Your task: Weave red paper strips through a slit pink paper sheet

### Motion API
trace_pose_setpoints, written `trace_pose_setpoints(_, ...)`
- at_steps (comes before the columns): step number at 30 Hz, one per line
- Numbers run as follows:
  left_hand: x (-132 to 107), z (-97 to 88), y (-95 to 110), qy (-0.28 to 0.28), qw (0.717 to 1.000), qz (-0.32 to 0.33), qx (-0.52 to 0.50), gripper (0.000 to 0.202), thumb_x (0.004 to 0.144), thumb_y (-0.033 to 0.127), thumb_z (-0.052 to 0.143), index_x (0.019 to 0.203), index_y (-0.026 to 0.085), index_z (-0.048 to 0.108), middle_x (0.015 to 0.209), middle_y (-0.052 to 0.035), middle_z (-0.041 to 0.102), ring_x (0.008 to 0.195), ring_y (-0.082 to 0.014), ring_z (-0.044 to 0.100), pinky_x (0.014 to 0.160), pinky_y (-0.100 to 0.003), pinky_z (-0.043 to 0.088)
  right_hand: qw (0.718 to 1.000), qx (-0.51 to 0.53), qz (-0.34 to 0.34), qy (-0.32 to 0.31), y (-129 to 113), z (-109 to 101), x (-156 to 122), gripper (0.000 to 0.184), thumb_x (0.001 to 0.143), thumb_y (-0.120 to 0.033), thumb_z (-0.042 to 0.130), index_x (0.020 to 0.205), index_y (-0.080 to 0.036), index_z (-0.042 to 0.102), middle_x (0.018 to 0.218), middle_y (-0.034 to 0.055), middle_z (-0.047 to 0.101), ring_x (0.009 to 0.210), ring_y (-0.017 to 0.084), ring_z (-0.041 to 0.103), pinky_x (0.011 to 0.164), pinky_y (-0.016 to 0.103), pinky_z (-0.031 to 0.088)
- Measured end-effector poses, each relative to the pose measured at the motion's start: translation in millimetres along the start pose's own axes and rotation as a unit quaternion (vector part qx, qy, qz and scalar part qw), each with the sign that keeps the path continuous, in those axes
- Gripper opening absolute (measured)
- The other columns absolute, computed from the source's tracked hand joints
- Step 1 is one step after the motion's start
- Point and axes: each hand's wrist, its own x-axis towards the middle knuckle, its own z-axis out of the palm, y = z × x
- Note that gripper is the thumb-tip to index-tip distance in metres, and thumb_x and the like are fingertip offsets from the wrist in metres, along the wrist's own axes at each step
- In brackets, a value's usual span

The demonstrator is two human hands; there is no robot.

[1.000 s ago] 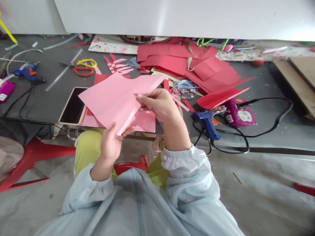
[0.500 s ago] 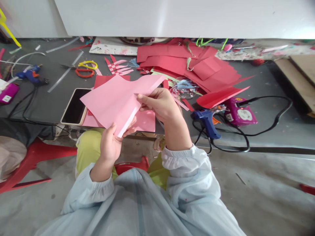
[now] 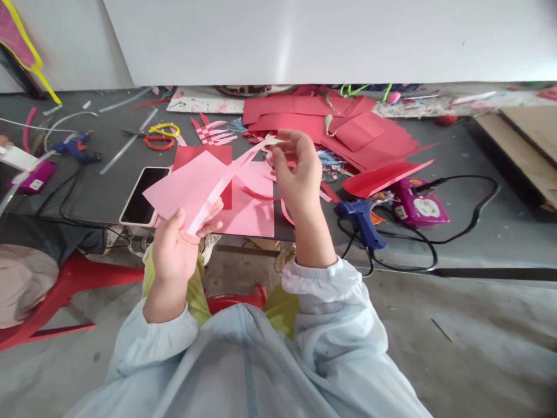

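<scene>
My left hand is closed on the near corner of a pink paper sheet, held above the table's front edge. A narrow pink strip runs from that corner up and to the right. My right hand is raised over the table with its fingers pinched at the strip's far end. Another pink sheet and a dark red square lie flat on the grey table beneath. Curled red strips hang below my right hand.
A phone lies left of the pink sheet. A blue glue gun, a purple box and a black cable sit to the right. Red paper is piled behind; scissors and a second glue gun lie at left.
My right hand moved up and away from the sheet, drawing a narrow pink strip out along its edge. The sheet in my left hand dropped lower and tilted. The camera tipped up.
</scene>
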Motion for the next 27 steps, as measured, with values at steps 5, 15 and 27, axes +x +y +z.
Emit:
trace_pose_setpoints(5,-3,0.5,32,-0.006,1.000,-0.012,0.025,0.029,0.084,0.042,0.063,0.086,0.017,0.077,0.094,-0.0129,0.081,0.108,-0.0303,0.075,0.069,-0.029,0.063,0.962,-0.184,-0.203,-0.006,-9,-8,1,0.034,0.095,-0.028,0.054,0.129,-0.028,0.060,0.136,0.0134,0.058,0.129,0.033,0.054,0.109,0.061,0.041)
trace_pose_setpoints(15,-24,-8.3,88,0.003,0.998,0.006,0.055,0.038,0.093,0.050,0.051,0.090,0.025,0.079,0.094,-0.0050,0.081,0.102,-0.0268,0.076,0.055,-0.024,0.057,0.977,-0.042,-0.195,-0.072,-60,-35,-21,0.021,0.093,-0.020,0.055,0.096,-0.026,0.075,0.094,0.0047,0.076,0.088,0.021,0.069,0.081,0.036,0.054)
trace_pose_setpoints(27,-26,1.8,91,-0.036,0.985,0.120,0.114,0.019,0.086,0.033,0.065,0.096,0.026,0.080,0.092,-0.0010,0.081,0.096,-0.0216,0.076,0.068,-0.024,0.062,0.997,0.042,-0.018,-0.062,-47,-47,-11,0.013,0.084,-0.030,0.068,0.076,-0.022,0.073,0.071,-0.0009,0.066,0.068,0.014,0.056,0.065,0.029,0.045)
